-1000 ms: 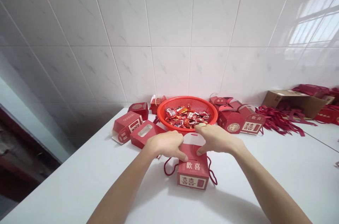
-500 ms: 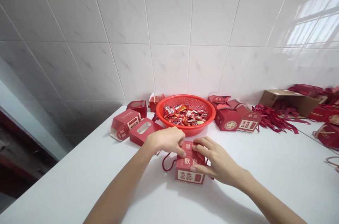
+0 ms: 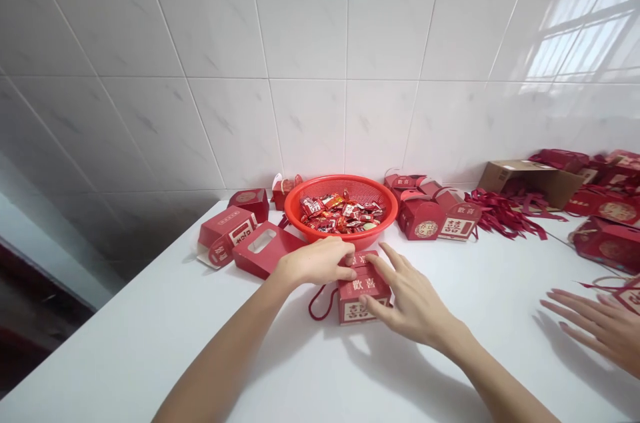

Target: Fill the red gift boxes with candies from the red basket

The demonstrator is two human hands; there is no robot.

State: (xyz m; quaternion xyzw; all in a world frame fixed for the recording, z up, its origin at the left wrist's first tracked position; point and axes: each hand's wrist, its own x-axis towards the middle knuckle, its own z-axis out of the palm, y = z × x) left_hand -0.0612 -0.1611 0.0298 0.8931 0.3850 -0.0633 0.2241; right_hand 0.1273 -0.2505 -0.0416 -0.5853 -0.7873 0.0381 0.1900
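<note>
The red box [image 3: 364, 286], its raised flap [image 3: 363, 259] since folded down, appeared covered on top. It was touched by the left hand [image 3: 319, 263], whose grip could not be told, framed by the loosely spread right hand [image 3: 413, 299], and set on a white table [image 3: 300, 369] before a red basket [image 3: 367, 188].

Light reaches your smooth white table [image 3: 165, 349] brightly, leaving soft-edged shadows. On the glossy, grey-veined white tiled wall [image 3: 307, 16], a barred window reflection [image 3: 575, 43] glares upper right. Your lower left is dim; outer tile lines lean, stretched wide-angle.
</note>
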